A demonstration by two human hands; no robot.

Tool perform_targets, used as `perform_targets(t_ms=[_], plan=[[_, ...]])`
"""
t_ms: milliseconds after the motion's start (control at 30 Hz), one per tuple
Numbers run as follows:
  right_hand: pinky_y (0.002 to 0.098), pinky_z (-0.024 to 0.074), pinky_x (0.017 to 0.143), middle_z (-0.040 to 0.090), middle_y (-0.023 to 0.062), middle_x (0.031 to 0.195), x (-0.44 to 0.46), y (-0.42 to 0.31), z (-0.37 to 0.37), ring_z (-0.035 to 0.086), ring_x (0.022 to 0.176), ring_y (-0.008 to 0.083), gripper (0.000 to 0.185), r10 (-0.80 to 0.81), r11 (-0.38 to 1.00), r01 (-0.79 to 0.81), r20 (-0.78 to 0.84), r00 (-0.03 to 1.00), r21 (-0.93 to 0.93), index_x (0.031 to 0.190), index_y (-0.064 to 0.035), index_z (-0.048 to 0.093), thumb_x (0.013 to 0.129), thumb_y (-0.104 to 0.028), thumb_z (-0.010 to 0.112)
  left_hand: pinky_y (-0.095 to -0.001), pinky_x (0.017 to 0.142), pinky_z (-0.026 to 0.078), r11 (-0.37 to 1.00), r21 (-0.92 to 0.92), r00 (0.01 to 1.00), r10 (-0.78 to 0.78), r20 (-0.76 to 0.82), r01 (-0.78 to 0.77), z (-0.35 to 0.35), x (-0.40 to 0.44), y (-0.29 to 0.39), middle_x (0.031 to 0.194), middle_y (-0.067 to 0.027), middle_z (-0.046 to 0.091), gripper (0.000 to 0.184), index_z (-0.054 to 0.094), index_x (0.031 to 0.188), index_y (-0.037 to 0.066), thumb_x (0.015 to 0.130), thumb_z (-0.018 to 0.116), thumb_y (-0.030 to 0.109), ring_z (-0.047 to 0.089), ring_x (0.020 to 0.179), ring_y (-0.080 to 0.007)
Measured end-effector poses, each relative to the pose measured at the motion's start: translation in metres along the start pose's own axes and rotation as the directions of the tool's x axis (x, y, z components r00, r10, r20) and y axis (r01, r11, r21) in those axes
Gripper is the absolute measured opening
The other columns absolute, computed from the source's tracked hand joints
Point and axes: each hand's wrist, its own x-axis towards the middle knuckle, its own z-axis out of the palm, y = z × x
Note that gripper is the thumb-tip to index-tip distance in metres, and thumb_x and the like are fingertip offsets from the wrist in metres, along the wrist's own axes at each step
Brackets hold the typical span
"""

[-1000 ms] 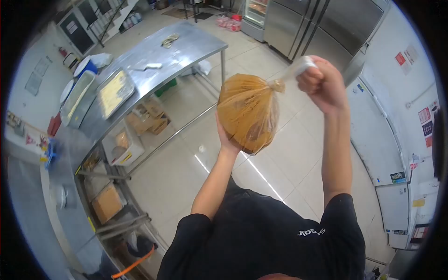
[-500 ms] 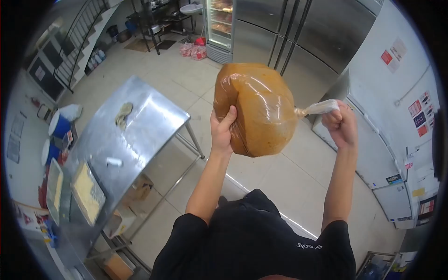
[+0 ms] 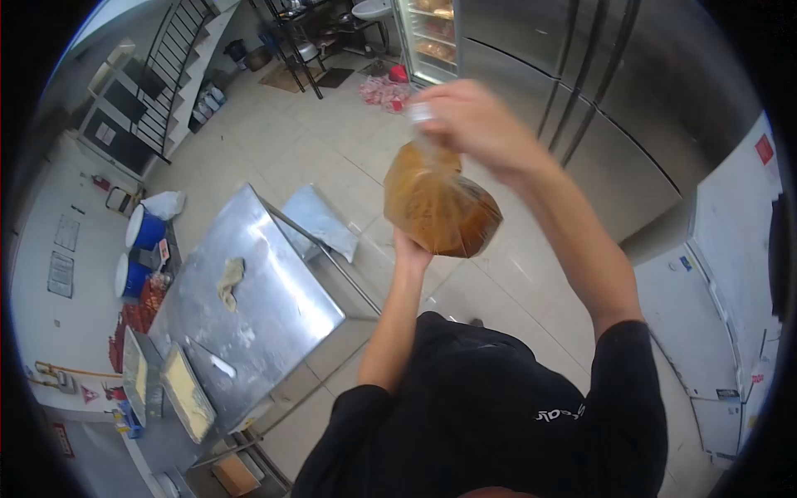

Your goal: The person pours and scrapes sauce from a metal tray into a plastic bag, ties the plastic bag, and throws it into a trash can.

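Note:
A clear plastic bag (image 3: 444, 203), filled with something orange-brown, hangs in front of me over the floor. Its gathered neck is up in my right hand (image 3: 469, 129), which is closed around it and slightly smeared by motion. From below, my left hand (image 3: 410, 249) holds the lower left side of the bag; most of its fingers are hidden behind the bag.
To my left stands a steel table (image 3: 274, 307) bearing a crumpled cloth (image 3: 231, 282), a white-handled tool (image 3: 221, 365) and a tray (image 3: 189, 394) of pale yellow stuff. A pale sack (image 3: 320, 222) lies beyond it. Steel refrigerator doors (image 3: 531, 100) are ahead, white fridges (image 3: 706, 274) to the right.
My right hand has swung left and up with the bag's neck, so the bag has turned from lying sideways to neck-up. The view has shifted, showing the sack behind the table.

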Motion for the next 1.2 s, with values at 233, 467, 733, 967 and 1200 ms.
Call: perform_targets(t_ms=[233,467,733,967,1200], plan=[[0.0245,0.02,0.047,0.032,-0.0076,0.056,0.224,0.036,0.013,0.025,0.052,0.0049,0.026,-0.02,0.995,-0.018,0.373,0.928,0.099,0.059,-0.0132,0.042,0.084,-0.012,0.046,-0.0456,0.103,0.042,0.983,-0.176,0.981,0.087,0.174,-0.056,0.014,0.162,0.063,0.134,-0.0119,0.051,0.054,0.047,0.133,0.009,0.097,0.042,0.048,0.048,0.122,-0.0315],[0.0247,0.0202,0.047,0.034,-0.0076,0.056,0.42,0.083,0.044,0.026,0.05,0.0051,0.024,-0.085,0.995,0.049,0.48,0.873,0.087,0.058,-0.0129,0.042,0.081,-0.012,0.048,-0.0476,0.101,0.044,0.965,-0.088,0.93,0.263,0.255,-0.249,0.004,0.321,0.168,0.128,-0.0099,0.056,0.054,0.05,0.131,0.01,0.095,0.044,0.05,0.053,0.118,-0.0292],[0.0282,0.0263,0.049,0.04,-0.0042,0.055,0.581,0.15,0.125,0.033,0.052,0.0081,0.021,-0.21,0.954,0.298,0.808,0.55,0.045,0.059,-0.008,0.049,0.079,-0.011,0.049,-0.0459,0.1,0.045,0.909,0.029,0.88,0.395,0.263,-0.416,0.011,0.446,0.32,0.127,-0.0092,0.057,0.053,0.05,0.13,0.009,0.095,0.046,0.049,0.053,0.117,-0.028],[0.0262,0.0316,0.052,0.045,-0.003,0.059,0.802,0.251,0.147,0.039,0.055,0.0088,0.023,-0.093,0.957,0.279,0.831,0.548,-0.077,0.062,-0.0086,0.053,0.085,-0.014,0.048,-0.0445,0.099,0.046,0.735,0.182,0.756,0.62,0.21,-0.653,-0.023,0.558,0.461,0.126,-0.0086,0.057,0.053,0.05,0.129,0.008,0.095,0.048,0.048,0.054,0.116,-0.027],[0.019,0.027,0.048,0.041,-0.0067,0.062,0.978,0.35,0.268,0.035,0.054,0.0021,0.015,0.154,0.909,-0.414,0.883,0.444,0.05,0.074,-0.0106,0.05,0.088,-0.01,0.046,-0.0431,0.099,0.047,0.549,0.359,0.593,0.805,0.019,-0.755,-0.099,0.641,0.621,0.125,-0.008,0.057,0.052,0.049,0.129,0.007,0.095,0.05,0.047,0.054,0.115,-0.026]])
